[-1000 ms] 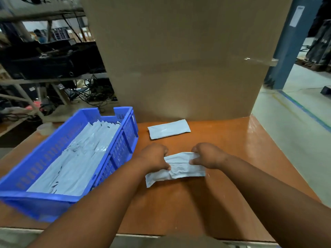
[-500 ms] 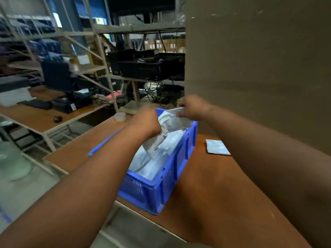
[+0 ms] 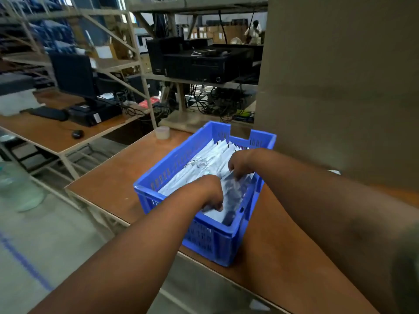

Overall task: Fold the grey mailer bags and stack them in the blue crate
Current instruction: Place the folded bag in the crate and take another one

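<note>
Your left hand and right hand each pinch the folded grey plastic mailer bag (long axis near-to-far) inside the blue slotted plastic crate, its stack lying just left

An orange-brown wooden table is seen from above, with a small roll of clear tape near its far edge. A large cardboard box is stood at the right. Behind, metal shelving is loaded with black equipment and tangled cables. At the left, a desk is set with a monitor, keyboard and mouse. The grey concrete floor is marked with a blue line.
</note>
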### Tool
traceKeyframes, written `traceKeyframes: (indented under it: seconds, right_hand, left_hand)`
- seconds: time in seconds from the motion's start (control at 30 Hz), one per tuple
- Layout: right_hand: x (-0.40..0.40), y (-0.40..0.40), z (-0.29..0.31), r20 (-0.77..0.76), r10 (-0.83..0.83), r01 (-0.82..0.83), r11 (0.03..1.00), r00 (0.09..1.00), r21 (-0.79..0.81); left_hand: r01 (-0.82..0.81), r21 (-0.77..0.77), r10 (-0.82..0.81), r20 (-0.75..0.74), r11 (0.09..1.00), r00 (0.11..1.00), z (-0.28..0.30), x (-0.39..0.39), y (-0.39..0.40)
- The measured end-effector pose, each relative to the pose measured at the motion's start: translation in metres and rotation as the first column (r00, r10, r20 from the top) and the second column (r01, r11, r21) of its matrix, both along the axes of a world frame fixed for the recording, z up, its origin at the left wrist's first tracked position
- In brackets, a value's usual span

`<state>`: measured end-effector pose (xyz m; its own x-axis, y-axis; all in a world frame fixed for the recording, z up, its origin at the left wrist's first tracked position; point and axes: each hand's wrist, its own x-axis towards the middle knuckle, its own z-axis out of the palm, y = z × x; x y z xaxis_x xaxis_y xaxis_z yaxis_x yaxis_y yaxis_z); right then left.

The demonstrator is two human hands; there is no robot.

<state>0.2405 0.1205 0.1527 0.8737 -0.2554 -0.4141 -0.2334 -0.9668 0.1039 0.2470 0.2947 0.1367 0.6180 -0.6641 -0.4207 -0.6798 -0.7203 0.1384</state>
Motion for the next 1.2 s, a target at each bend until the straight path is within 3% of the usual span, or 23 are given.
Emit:
traceKeyframes:
  seconds: [0.1,0.3,0.43,0.53,0.6,0.67,0.77,0.97,1.07,1.2]
  right_hand:
    - [0.01,0.007,-0.02,0.011,0.011,-0.01,0.996,1.0,-0.084]
    - [0.013,0.027,-0.037,-0.193,-0.042,0.032,0.998,0.98,-0.055]
    - [0.02,0.024,-0.059,-0.3,0.03,-0.049,0.997,0.953,-0.057]
    - [0.022,0.024,-0.066,-0.317,0.066,-0.054,0.997,0.946,0.046]
    - [0.028,0.021,-0.073,-0.281,-0.001,0.025,0.996,0.96,0.082]
    - [0.031,0.019,-0.074,-0.152,-0.024,0.041,0.993,0.988,0.107]
    - [0.032,0.015,-0.07,-0.021,-0.103,0.105,0.978,0.994,0.183]
    - [0.039,0.015,-0.076,-0.08,-0.017,0.026,0.994,0.997,0.107]
    - [0.035,0.017,-0.052,-0.066,-0.008,0.014,0.995,0.998,0.101]
    - [0.022,0.01,-0.012,0.013,-0.003,0.001,0.994,1.0,0.109]
  left_hand:
    - [0.063,0.111,-0.064,0.008,0.992,0.998,-0.004,-0.002,-0.007]
    - [0.141,0.307,-0.115,-0.101,0.941,0.988,-0.029,0.006,-0.018]
    - [0.159,0.322,-0.115,-0.152,0.933,0.982,-0.031,0.006,-0.022]
    - [0.249,0.358,-0.206,-0.154,0.9,0.966,-0.034,-0.002,-0.02]
    - [0.236,0.383,-0.219,-0.089,0.893,0.972,-0.038,-0.004,-0.02]
    - [0.153,0.374,-0.172,0.019,0.915,0.985,-0.037,-0.003,-0.018]
    - [0.074,0.371,-0.105,0.064,0.926,0.992,-0.036,0.003,-0.02]
    - [0.005,0.451,-0.006,-0.001,0.892,1.0,-0.037,0.008,-0.024]
    - [-0.037,0.379,0.036,0.009,0.925,0.999,-0.03,0.017,-0.028]
    - [-0.068,0.059,0.063,0.078,0.996,0.995,-0.01,0.026,-0.041]
